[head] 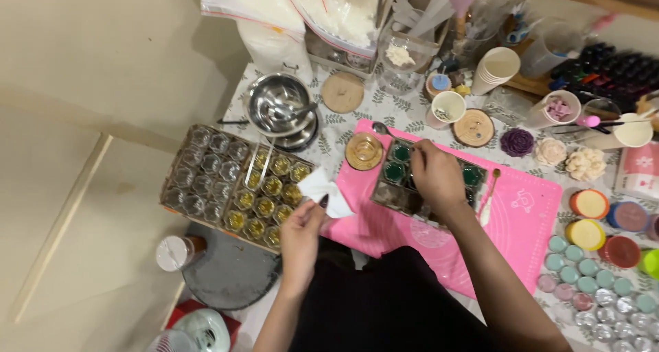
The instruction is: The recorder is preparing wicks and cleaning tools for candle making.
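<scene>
While leaning over a crowded counter (412,122), pinching a crumpled white tissue (322,187) in the left hand (302,232), fingers closed on its lower edge, just beside the tray of small glass cups (226,184). Resting the right hand (436,177) on the dark mould tray (412,180), fingertips pressed together near a green-filled cell at its upper left; not possible to tell whether anything is pinched between them. Sitting on the pink silicone mat (528,214), touching the hand from beneath, that mould tray.

Judging the tissue as very light, soft and easily torn, best held by a bunched corner. Judging the mould tray as stiff enough to lift by its outer rim, yet holding what may be liquid or setting fill, so needing to stay level. Judging the glass cups as small, slippery and fragile, some holding yellow fill.

Covering the counter, a leaf-patterned cloth. Crowding it: a steel bowl (278,105), a stack of paper cups (495,67), wooden coasters (342,92), flower-shaped pieces (516,142) and round coloured tins (587,234). Lying pale and bare to the left, the floor (82,187).
</scene>
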